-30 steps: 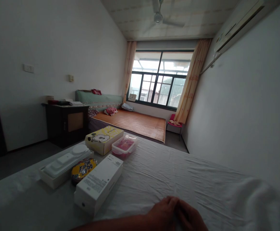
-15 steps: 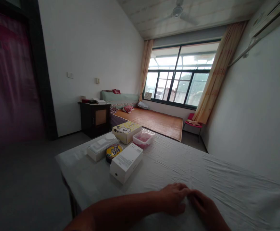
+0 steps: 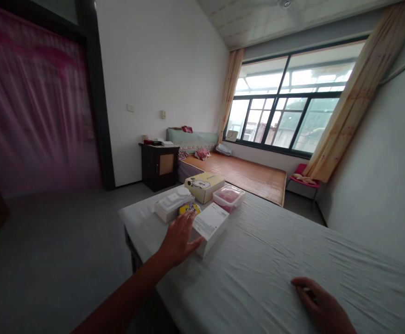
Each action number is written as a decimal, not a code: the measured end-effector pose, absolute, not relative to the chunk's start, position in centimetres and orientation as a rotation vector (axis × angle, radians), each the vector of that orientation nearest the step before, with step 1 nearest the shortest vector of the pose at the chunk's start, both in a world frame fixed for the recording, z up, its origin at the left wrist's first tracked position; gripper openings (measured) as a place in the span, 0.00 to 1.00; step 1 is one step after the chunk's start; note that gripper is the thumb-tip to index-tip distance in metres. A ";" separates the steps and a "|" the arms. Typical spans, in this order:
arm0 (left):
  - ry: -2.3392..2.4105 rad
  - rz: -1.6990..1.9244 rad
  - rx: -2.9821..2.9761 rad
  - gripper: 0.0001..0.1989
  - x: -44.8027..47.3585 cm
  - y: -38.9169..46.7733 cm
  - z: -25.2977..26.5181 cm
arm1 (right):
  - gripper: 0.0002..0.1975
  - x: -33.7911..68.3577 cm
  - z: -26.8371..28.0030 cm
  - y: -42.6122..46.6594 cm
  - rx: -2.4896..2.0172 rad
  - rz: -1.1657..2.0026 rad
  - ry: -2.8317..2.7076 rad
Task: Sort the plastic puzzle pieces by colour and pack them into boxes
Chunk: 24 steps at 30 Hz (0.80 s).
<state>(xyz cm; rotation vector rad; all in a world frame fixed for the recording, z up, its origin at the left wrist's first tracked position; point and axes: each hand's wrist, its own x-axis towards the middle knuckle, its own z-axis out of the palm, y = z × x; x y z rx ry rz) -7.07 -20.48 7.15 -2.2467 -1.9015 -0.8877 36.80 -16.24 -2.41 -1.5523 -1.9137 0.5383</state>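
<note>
Tablecloth (image 3: 258, 246), tin (image 3: 193, 207) between 2 white boxes (image 3: 212, 220)

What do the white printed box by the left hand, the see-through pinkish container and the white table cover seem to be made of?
White printed box: probably cardboard, smooth finish; it has crisp edges and small print on top.
Pinkish container: likely glossy plastic; light reflects on its see-through top.
White table cover: seems matte cloth by its creases; thin plastic is possible.

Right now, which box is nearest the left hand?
The white box with fine print on top: its end shows between thumb and fingers of the left hand; no other box's does.
</note>
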 end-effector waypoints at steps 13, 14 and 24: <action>-2.004 -1.286 -2.402 0.45 -4.6 -19.3 4.2 | 0.30 16.9 6.2 -14.2 -1.392 0.349 -2.119; -1.989 -1.416 -2.408 0.45 -4.6 -19.4 3.9 | 0.34 15.3 7.1 -14.0 -1.431 0.318 -2.148; -2.049 -1.701 -2.550 0.48 -5.1 -19.8 2.1 | 0.42 8.9 9.9 -14.5 -1.715 0.294 -2.317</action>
